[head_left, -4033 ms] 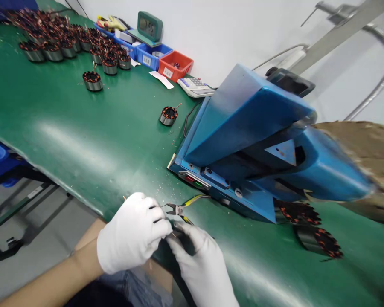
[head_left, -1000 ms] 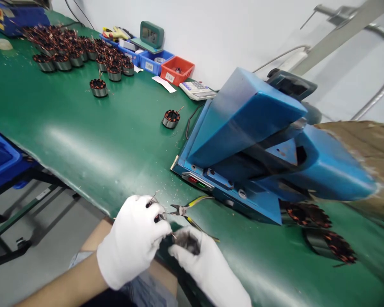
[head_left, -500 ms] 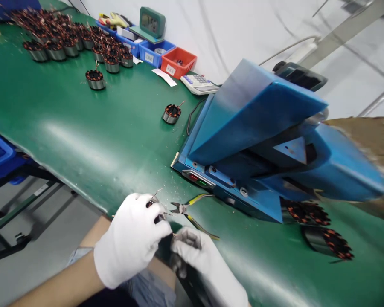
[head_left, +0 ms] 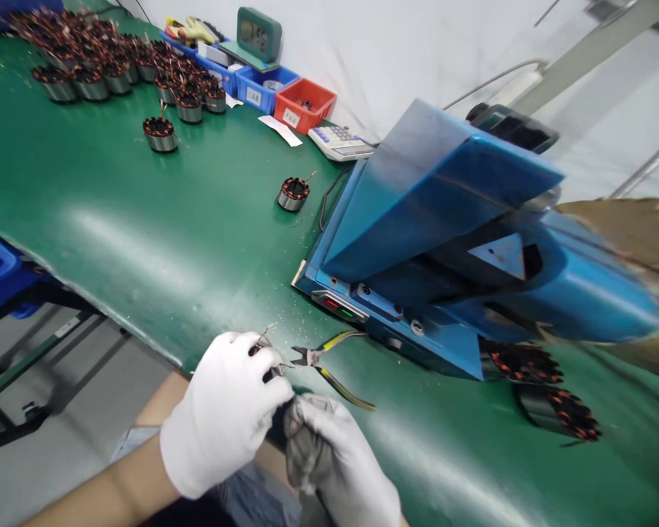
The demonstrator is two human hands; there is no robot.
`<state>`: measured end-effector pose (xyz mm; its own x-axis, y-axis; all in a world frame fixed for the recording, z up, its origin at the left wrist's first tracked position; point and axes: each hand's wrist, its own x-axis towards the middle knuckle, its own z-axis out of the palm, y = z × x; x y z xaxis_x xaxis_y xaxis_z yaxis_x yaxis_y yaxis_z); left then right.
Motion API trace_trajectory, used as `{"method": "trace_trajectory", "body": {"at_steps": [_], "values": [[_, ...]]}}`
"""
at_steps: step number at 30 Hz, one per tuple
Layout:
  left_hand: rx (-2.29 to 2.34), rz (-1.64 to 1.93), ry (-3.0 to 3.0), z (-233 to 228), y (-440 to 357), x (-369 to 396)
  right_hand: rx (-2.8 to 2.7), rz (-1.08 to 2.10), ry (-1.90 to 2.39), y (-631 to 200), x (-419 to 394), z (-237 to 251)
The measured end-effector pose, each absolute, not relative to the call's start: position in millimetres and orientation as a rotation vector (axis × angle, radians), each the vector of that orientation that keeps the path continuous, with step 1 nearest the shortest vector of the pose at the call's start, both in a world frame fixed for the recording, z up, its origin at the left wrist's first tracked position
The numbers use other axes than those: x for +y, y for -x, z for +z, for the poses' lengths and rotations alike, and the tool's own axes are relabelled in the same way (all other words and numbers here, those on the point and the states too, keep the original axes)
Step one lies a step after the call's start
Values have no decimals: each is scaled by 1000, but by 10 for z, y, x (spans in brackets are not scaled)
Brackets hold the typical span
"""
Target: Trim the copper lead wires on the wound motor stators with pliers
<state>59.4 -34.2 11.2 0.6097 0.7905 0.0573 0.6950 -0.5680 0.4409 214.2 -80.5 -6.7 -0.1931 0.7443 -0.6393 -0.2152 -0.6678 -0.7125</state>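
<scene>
My left hand point(head_left: 228, 410), in a white glove, is wrapped around a wire-wound motor stator point(head_left: 257, 348) at the table's front edge. Only dark bits and thin wire ends of it show between my fingers. Just right of it, my gloved right hand point(head_left: 329, 446) is closed, thumb against curled fingers greyed with dirt. Whatever lies in that pinch is hidden. Beyond both hands lie cutting pliers point(head_left: 313, 359) with yellow-and-black handles, jaws spread and pointing left, touched by neither hand.
A blue machine point(head_left: 417, 241) fills the right side, with several stators point(head_left: 560, 413) beside it. Single stators point(head_left: 293, 194) stand further back on the green table point(head_left: 209, 212). Many more crowd the far left. Blue bins point(head_left: 263, 91), a red bin point(head_left: 306, 106), a clock point(head_left: 259, 34) and a calculator point(head_left: 340, 141) line the wall.
My right hand has shifted a little left and its fingers have curled in further, close beside my left hand. My left hand keeps its grip on the stator.
</scene>
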Motion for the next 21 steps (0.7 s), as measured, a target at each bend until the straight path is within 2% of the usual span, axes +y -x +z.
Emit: {"method": "trace_trajectory", "body": {"at_steps": [2,4,6,8,10,13,16,18,19,21], "values": [[1159,353,-2445,100,-593,-339,-991,1818,1666,-2254,-760,-1],[1150,358,-2433,84,-594,-339,-1508,1335,1812,-2348,-733,19],[1161,383,-2432,70,-596,-346,-1921,727,1685,-2385,-729,-8],[1173,395,-2431,65,-596,-354,-2004,449,1529,-2345,-745,-57],[1171,368,-2436,67,-596,-359,-1683,761,1609,-2246,-771,-101],[1172,305,-2470,67,-595,-357,-927,1534,1631,-2100,-798,-121],[1174,290,-2479,49,-592,-346,-537,1909,1486,-2098,-798,-79],[1152,298,-2459,33,-591,-335,-582,1993,1526,-2172,-794,-41],[1131,298,-2448,27,-591,-330,-746,1919,1628,-2217,-795,-28],[1106,289,-2428,28,-592,-324,-1190,1538,1822,-2296,-803,-27]]}}
